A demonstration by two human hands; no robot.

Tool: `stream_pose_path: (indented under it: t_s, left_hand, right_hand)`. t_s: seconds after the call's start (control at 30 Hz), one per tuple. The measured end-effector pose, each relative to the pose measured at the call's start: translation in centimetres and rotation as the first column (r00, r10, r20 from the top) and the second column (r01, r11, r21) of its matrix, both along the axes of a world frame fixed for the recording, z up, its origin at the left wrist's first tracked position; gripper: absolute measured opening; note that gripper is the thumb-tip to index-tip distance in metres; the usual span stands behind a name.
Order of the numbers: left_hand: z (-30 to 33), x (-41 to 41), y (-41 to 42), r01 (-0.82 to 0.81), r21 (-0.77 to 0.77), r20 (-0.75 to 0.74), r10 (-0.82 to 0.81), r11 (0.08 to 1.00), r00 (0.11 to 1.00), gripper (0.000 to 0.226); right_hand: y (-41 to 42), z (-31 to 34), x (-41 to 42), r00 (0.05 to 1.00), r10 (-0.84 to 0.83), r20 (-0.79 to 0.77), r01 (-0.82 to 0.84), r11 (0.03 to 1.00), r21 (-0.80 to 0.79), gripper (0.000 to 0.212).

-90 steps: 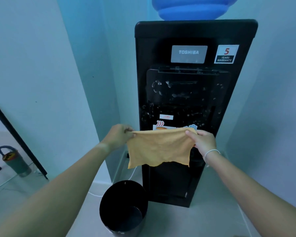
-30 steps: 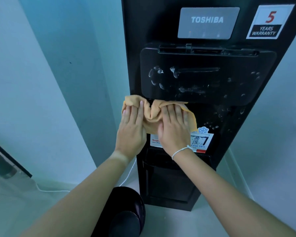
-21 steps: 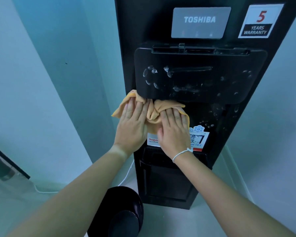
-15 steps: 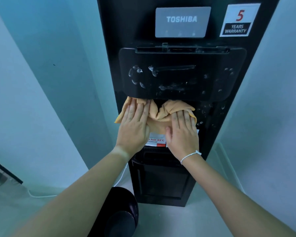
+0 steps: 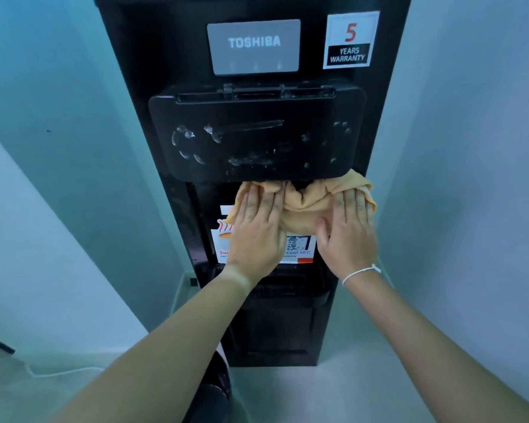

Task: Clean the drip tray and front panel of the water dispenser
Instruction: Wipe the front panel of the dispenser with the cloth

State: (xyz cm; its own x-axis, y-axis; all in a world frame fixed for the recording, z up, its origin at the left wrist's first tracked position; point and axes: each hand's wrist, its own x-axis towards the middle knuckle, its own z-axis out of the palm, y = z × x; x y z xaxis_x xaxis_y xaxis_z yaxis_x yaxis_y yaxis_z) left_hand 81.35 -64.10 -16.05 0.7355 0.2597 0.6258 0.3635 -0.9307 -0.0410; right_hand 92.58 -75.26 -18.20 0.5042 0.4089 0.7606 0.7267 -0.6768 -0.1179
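Nearest the camera, two bare forearms reach forward from the bottom corners, and between them at the lower edge sits the dark rim of a round bin [image 5: 214, 392] on the pale floor [image 5: 303, 398]; it is mostly cut off, so its contents cannot be made out. A thin white bracelet [image 5: 361, 272] circles the right wrist.

Further in, the left hand [image 5: 257, 236] lies flat with fingers spread, its grip open and pressing the left part of an orange cloth [image 5: 306, 209] against the recessed front of the black water dispenser [image 5: 379, 123]. The right hand [image 5: 350, 236] is likewise flat and spread, palm pressing the right part of the cloth, whose bunched edge pokes out past the fingertips at the dispenser's right side. The cloth is puckered into folds in the gap between the two hands and tucked just under the protruding tap housing [image 5: 257, 132].

Below the palms a white product sticker [image 5: 300, 248] shows partly, with red print. Beneath it, the drip tray [image 5: 293, 288] juts out, dark and hard to read.

Above the hands, the tap housing carries scattered water droplets and smears. Higher still sit a grey TOSHIBA badge [image 5: 254, 47] and a warranty label [image 5: 350, 40]. Pale blue-green walls [image 5: 58, 148] close in on both sides.
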Motion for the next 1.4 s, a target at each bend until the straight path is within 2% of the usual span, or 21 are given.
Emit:
stream_pose_path:
  t_s: [0.17,0.33,0.47,0.6,0.7,0.87,0.93,1.1,1.2,1.4]
  left_hand:
    - [-1.8,0.0,-0.3,0.023,0.06,-0.138,-0.015,0.998,0.99,0.059]
    - [-5.4,-0.9,-0.5,0.077,0.071,-0.32,-0.05,0.995,0.946,0.053]
    - [-6.9,-1.7,-0.6,0.087,0.05,-0.388,-0.061,0.995,0.919,0.052]
    - [-7.2,-2.0,-0.5,0.082,0.037,-0.424,-0.058,0.996,0.904,0.054]
    - [-6.9,-2.2,-0.3,0.041,0.024,-0.403,-0.028,0.999,0.915,0.055]
    - [-5.0,-2.5,0.4,-0.034,0.01,-0.26,0.035,0.999,0.965,0.057]
    - [-4.5,-2.9,0.7,-0.054,0.017,-0.235,0.056,0.998,0.97,0.057]
    - [-5.5,-4.5,2.2,-0.079,0.006,-0.235,0.078,0.997,0.969,0.06]
    - [-6.2,-5.0,2.6,-0.078,-0.007,-0.26,0.073,0.997,0.963,0.061]
    - [-6.2,-4.8,1.8,-0.063,-0.066,-0.196,0.049,0.996,0.979,0.062]
  right_hand:
    - [-1.1,-1.7,0.2,0.998,0.064,-0.008,-0.064,0.998,0.013,0.046]
    - [-3.3,-6.5,-0.4,0.985,0.124,-0.12,-0.137,0.985,-0.102,0.042]
    - [-4.6,-8.3,-0.7,0.955,0.158,-0.251,-0.211,0.957,-0.198,0.044]
    - [-4.8,-7.8,-0.8,0.95,0.175,-0.26,-0.233,0.949,-0.214,0.045]
    - [-3.9,-5.5,-0.7,0.972,0.169,-0.162,-0.199,0.962,-0.189,0.042]
    - [-1.1,0.0,-0.4,0.988,0.152,-0.032,-0.155,0.977,-0.145,0.045]
    - [-0.7,-0.1,-1.0,0.986,0.153,-0.06,-0.16,0.977,-0.144,0.046]
    - [-1.7,-5.6,-2.6,0.954,0.176,-0.241,-0.244,0.925,-0.292,0.046]
    - [-2.4,-6.5,-3.2,0.94,0.153,-0.306,-0.254,0.912,-0.322,0.049]
    - [0.5,-0.7,-3.5,0.945,0.165,-0.281,-0.201,0.974,-0.104,0.059]
